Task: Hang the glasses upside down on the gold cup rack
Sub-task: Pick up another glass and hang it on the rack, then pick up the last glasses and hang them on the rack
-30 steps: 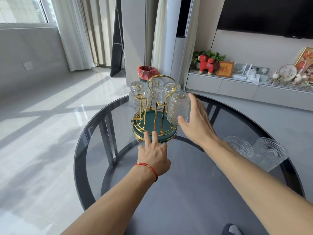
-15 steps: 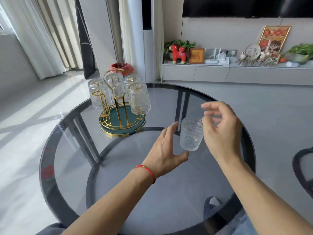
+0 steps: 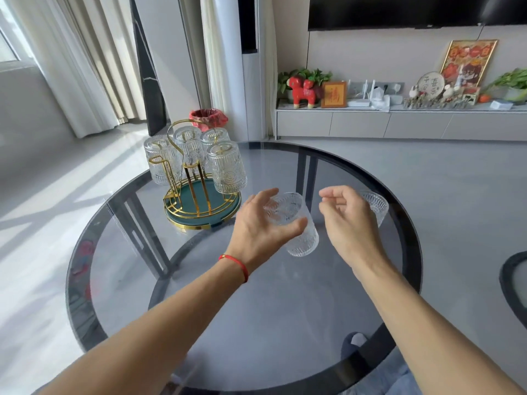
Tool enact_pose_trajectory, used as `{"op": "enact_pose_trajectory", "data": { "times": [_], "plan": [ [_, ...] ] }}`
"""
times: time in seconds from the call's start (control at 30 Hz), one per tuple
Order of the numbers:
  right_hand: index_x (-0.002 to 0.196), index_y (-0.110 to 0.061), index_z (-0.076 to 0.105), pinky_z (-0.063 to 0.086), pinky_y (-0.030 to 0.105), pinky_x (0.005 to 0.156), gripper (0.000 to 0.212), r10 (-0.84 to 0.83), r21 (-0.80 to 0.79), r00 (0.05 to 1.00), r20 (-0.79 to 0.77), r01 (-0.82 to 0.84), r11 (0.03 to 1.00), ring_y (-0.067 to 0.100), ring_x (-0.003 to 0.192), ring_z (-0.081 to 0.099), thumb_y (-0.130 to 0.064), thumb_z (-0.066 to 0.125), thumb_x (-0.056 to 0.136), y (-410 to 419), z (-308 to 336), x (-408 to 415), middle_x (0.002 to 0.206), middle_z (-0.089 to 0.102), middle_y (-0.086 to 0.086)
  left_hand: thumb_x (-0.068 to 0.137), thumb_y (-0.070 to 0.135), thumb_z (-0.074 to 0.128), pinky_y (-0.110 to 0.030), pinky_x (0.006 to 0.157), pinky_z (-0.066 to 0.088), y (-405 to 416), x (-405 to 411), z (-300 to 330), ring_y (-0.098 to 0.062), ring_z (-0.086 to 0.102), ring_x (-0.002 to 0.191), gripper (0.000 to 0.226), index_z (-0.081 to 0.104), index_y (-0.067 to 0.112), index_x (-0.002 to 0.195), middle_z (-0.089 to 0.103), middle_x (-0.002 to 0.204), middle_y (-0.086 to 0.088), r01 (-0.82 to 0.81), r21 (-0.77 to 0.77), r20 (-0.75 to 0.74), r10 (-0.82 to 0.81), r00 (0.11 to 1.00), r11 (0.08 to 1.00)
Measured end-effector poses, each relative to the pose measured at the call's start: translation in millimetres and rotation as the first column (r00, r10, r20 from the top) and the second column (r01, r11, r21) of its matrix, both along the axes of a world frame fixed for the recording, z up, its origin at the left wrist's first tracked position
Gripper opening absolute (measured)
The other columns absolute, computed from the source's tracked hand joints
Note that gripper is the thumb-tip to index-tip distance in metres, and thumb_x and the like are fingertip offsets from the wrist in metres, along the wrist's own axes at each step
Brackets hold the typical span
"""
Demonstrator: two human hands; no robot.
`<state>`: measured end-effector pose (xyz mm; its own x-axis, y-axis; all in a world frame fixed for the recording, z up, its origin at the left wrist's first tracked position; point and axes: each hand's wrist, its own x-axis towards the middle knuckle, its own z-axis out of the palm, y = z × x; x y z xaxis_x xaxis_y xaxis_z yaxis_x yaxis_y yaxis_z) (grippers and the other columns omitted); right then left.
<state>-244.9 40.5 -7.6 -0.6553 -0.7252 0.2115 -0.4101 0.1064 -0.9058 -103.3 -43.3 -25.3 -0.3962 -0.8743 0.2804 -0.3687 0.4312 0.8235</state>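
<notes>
head view | my left hand (image 3: 261, 223) grips a ribbed glass (image 3: 296, 223) above the round glass bench (image 3: 256, 309) | my right hand (image 3: 346, 220) hangs open just beside it, touching nothing | second loose glass (image 3: 376, 205) behind right hand | gold cup rack (image 3: 196, 195) at left carries four inverted glasses (image 3: 226, 168)
</notes>
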Motion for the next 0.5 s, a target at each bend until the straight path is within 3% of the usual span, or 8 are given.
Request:
{"op": "enact_pose_trajectory", "data": {
  "times": [0.07,0.13,0.23,0.3,0.33,0.4,0.47,0.5],
  "plan": [
    [0.126,-0.02,0.064,0.05,0.015,0.087,0.029,0.093,0.137,0.991,0.096,-0.106,0.985,0.004,0.102,0.064,-0.031,0.052,0.102,-2,-2,11,0.12,0.068,0.0,0.058,0.06,0.08,-0.033,0.098,0.055,-5,25,6,-0.011,0.066,0.108,0.085,0.062,0.023,0.132,0.068,0.117,0.003,0.035,0.104,-0.134,-0.021,0.991,0.994],
    [0.132,-0.019,0.06,0.058,0.045,0.097,0.039,0.176,0.217,0.925,0.336,-0.258,0.941,0.029,0.113,0.067,-0.043,0.044,0.106,-3,-4,25,0.133,0.063,0.015,0.058,0.053,0.084,-0.042,0.096,0.057,-9,45,7,-0.018,0.067,0.113,0.08,0.061,0.022,0.129,0.067,0.121,0.0,0.093,0.195,-0.26,-0.04,0.965,0.976],
    [0.139,-0.011,0.059,0.058,0.059,0.095,0.047,0.275,0.004,0.576,0.77,-0.434,0.901,0.043,0.1,0.068,-0.044,0.048,0.107,-7,-6,46,0.137,0.063,0.031,0.059,0.044,0.085,-0.041,0.086,0.059,-17,65,0,-0.026,0.068,0.116,0.076,0.061,0.022,0.127,0.065,0.126,-0.004,0.155,0.295,-0.373,-0.036,0.927,0.943],
    [0.138,-0.005,0.059,0.058,0.057,0.094,0.047,0.331,-0.121,0.473,0.816,-0.421,0.899,0.044,0.1,0.066,-0.038,0.052,0.106,-11,-10,55,0.134,0.065,0.033,0.063,0.04,0.085,-0.051,0.094,0.06,-26,76,-5,-0.029,0.067,0.119,0.074,0.061,0.021,0.13,0.063,0.132,-0.008,0.228,0.365,-0.425,-0.056,0.903,0.903],
    [0.137,-0.004,0.06,0.06,0.054,0.092,0.045,0.354,-0.157,0.488,0.798,-0.398,0.904,0.043,0.105,0.067,-0.035,0.053,0.106,-14,-12,59,0.135,0.066,0.03,0.066,0.042,0.085,-0.052,0.097,0.058,-31,83,-7,-0.026,0.067,0.12,0.073,0.06,0.023,0.132,0.063,0.135,-0.007,0.247,0.361,-0.4,-0.089,0.912,0.899],
    [0.137,-0.007,0.06,0.063,0.044,0.086,0.04,0.357,-0.181,0.615,0.703,-0.33,0.926,0.033,0.116,0.071,-0.03,0.058,0.105,-23,-12,64,0.133,0.069,0.021,0.078,0.057,0.075,-0.041,0.101,0.056,-43,99,-12,-0.014,0.065,0.121,0.07,0.058,0.026,0.138,0.064,0.136,0.0,0.221,0.246,-0.23,-0.164,0.959,0.944],
    [0.137,-0.018,0.058,0.063,0.039,0.087,0.039,0.309,-0.174,0.767,0.562,-0.256,0.951,0.019,0.109,0.075,-0.025,0.068,0.099,-32,-5,66,0.124,0.071,0.016,0.096,0.065,0.045,-0.035,0.108,0.045,-55,117,-21,-0.009,0.056,0.128,0.06,0.056,0.027,0.141,0.061,0.14,0.003,0.196,0.113,-0.042,-0.192,0.98,0.974],
    [0.135,-0.025,0.059,0.062,0.042,0.092,0.042,0.301,-0.177,0.821,0.486,-0.245,0.953,0.02,0.11,0.074,-0.024,0.073,0.096,-38,0,67,0.124,0.07,0.017,0.103,0.059,0.03,-0.036,0.113,0.037,-61,124,-29,-0.013,0.049,0.135,0.058,0.054,0.026,0.144,0.057,0.143,0.001,0.191,0.034,0.114,-0.194,0.974,0.981]
  ]
}}
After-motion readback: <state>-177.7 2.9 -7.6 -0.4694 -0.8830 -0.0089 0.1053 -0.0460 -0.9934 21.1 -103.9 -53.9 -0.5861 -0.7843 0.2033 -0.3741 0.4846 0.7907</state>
